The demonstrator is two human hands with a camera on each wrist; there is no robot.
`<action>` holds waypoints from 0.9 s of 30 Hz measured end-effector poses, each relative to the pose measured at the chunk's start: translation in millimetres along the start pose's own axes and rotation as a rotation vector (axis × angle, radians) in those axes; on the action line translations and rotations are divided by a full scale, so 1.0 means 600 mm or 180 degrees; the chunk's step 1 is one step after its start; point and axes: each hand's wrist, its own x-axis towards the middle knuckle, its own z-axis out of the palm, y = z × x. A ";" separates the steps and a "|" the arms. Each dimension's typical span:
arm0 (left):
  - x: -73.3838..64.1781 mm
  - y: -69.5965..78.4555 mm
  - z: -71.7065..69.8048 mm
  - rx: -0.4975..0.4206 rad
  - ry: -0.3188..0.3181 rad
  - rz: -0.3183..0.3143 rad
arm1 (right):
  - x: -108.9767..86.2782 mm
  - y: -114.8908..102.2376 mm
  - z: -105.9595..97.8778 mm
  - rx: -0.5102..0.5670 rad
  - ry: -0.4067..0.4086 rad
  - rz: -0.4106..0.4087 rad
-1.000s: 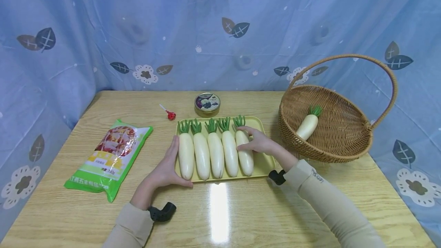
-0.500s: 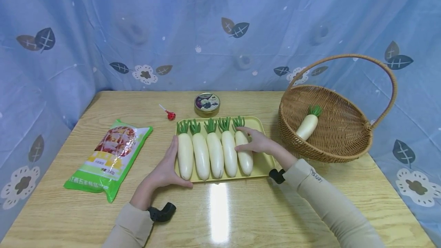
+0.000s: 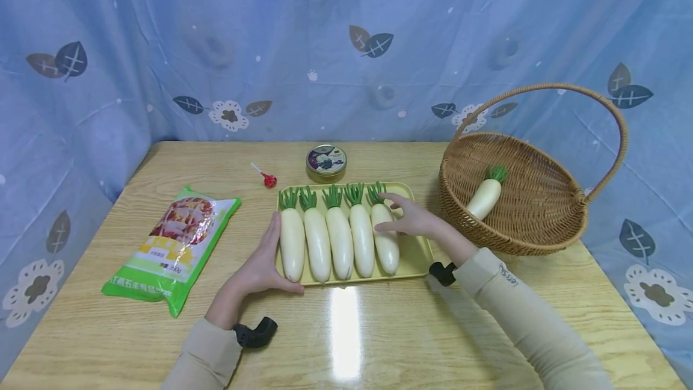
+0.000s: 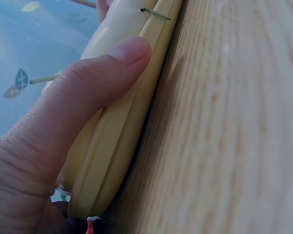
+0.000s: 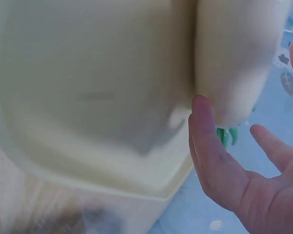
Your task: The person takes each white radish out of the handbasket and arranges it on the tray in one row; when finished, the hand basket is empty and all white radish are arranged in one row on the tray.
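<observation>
A row of several white radishes [image 3: 340,242] with green tops lies side by side in a pale yellow tray [image 3: 418,256]. My left hand [image 3: 264,263] holds the tray's front left corner; in the left wrist view the thumb [image 4: 95,80] lies on the rim, and most other fingers are hidden. My right hand [image 3: 414,219] is spread over the rightmost radish [image 3: 387,248]. In the right wrist view its fingers are loosely straight, one fingertip at the side of that radish [image 5: 239,58], the others apart from it.
At the right a wicker basket [image 3: 530,197] with a tall handle holds one more radish [image 3: 484,197]. A round tin [image 3: 326,163] and a red lollipop [image 3: 269,180] are behind the tray. A green food packet [image 3: 175,245] lies at the left. A blue curtain [image 3: 303,47] closes the back.
My right hand has shifted slightly to the right, its fingers loosening around the rightmost radish. The left hand stays at the tray corner, and the radishes keep their row.
</observation>
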 end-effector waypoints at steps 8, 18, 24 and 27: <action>-0.002 0.001 -0.001 -0.0006 0.0010 -0.0007 | -0.020 -0.022 -0.019 0.0170 0.0045 0.0027; 0.000 0.000 0.000 0.0002 0.0008 0.0026 | -0.035 -0.038 -0.038 0.0248 0.0119 -0.0139; 0.000 0.001 0.000 -0.0001 0.0011 0.0024 | -0.050 -0.050 -0.054 0.0065 0.0199 -0.0092; 0.000 0.000 0.000 0.0004 0.0001 0.0019 | -0.058 -0.056 -0.063 -0.0001 0.0221 -0.0100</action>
